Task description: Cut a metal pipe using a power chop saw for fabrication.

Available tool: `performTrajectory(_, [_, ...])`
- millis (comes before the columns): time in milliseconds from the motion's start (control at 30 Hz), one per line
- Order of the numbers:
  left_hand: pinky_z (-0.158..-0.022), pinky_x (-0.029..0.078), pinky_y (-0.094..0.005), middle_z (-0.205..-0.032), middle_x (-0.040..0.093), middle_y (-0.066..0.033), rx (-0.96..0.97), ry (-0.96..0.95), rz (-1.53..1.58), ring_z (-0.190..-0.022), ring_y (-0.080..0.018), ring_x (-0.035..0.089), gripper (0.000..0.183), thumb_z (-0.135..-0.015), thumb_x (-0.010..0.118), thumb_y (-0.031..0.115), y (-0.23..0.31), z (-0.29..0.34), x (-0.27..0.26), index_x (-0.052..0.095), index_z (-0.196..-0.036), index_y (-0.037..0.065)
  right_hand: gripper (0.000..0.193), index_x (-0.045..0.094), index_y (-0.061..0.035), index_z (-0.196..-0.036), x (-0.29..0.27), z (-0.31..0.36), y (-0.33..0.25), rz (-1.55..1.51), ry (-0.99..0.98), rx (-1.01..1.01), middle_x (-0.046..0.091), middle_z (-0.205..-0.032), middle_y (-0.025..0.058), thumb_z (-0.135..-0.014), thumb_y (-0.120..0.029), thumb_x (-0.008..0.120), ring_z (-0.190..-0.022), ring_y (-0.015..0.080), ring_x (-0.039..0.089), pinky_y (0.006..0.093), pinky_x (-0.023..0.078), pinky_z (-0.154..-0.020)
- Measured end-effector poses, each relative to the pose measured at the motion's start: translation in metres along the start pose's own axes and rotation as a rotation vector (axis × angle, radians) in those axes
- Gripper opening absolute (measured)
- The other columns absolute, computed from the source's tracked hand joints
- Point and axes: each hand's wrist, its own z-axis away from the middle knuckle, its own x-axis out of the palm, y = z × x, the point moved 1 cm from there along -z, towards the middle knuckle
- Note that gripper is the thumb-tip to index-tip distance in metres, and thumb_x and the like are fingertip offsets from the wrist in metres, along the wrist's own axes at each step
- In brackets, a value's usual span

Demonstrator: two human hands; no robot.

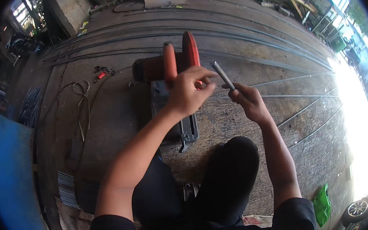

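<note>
In front of my knees stands a red and dark grey chop saw (159, 110), its red round blade guard (190, 48) upright and its orange handle (169, 63) standing beside the guard. My left hand (189, 91) is over the saw's base, fingers half bent, with a gap between thumb and forefinger and nothing seen in them. To its right, my right hand (248, 101) is closed around the lower end of a short grey metal bar (223, 74). The bar tilts up and to the left, apart from the left fingertips. My left hand hides part of the saw.
Long thin metal rods (270, 40) stretch across the floor beyond and right of the saw. A cord (82, 93) lies at left, near a small red object (101, 75). Short rods (67, 189) lie beside a blue panel (6, 176). Green cloth-like material (321, 205) and a wheel (358, 208) are at lower right.
</note>
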Motion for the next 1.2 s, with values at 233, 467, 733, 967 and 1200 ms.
performTrajectory(233, [-0.066,0.045,-0.0214,-0.09,0.061,-0.0012,0.111,-0.017,0.216,-0.075,-0.0055,0.056,0.017,-0.086,0.066,0.009,0.01,0.015,-0.015,0.067,-0.101,0.001,0.036,0.058,0.005,-0.11,0.03,-0.011,-0.038,-0.213,-0.139,-0.091,0.049,-0.074,-0.0019,-0.098,-0.028,0.05,-0.07,0.0073,0.043,0.0253,0.039,-0.064])
performTrajectory(467, [-0.066,0.045,-0.0214,-0.084,0.062,-0.0009,0.146,0.0,0.267,-0.075,-0.0054,0.056,0.015,-0.086,0.067,0.011,0.012,0.02,-0.033,0.068,-0.098,0.001,0.033,0.058,0.0006,-0.09,0.053,-0.013,-0.045,-0.339,-0.176,-0.068,0.05,-0.07,-0.0012,-0.1,-0.029,0.045,-0.064,0.0073,0.043,0.0242,0.037,-0.059])
performTrajectory(733, [-0.06,0.044,-0.024,-0.082,0.061,-0.0035,0.015,0.045,0.299,-0.067,-0.0076,0.057,0.014,-0.085,0.068,0.011,0.007,0.017,-0.03,0.067,-0.094,0.001,0.033,0.058,-0.0004,-0.092,0.051,-0.017,-0.043,-0.5,-0.133,0.03,0.052,-0.068,-0.0004,-0.1,-0.03,0.045,-0.062,0.0073,0.045,0.0243,0.036,-0.055])
performTrajectory(967, [-0.074,0.049,-0.033,-0.089,0.063,-0.0145,-0.236,0.479,-0.11,-0.08,-0.0204,0.063,0.035,-0.079,0.067,0.014,-0.059,-0.01,-0.062,0.057,-0.103,-0.01,0.027,0.065,0.0019,-0.097,-0.023,-0.045,0.054,0.155,0.164,0.152,0.059,-0.07,0.0053,-0.093,-0.022,0.052,-0.066,0.0131,0.053,0.0295,0.043,-0.063])
performTrajectory(1200, [-0.07,0.051,-0.0292,-0.091,0.063,-0.0103,-0.825,0.065,0.072,-0.074,-0.0157,0.06,0.027,-0.081,0.066,0.018,-0.089,-0.051,-0.083,0.059,-0.1,-0.001,0.03,0.066,0.0016,-0.094,-0.006,-0.034,0.202,0.391,-0.024,0.317,0.064,-0.077,0.0205,-0.088,-0.026,0.056,-0.073,0.0325,0.063,0.0413,0.047,-0.071])
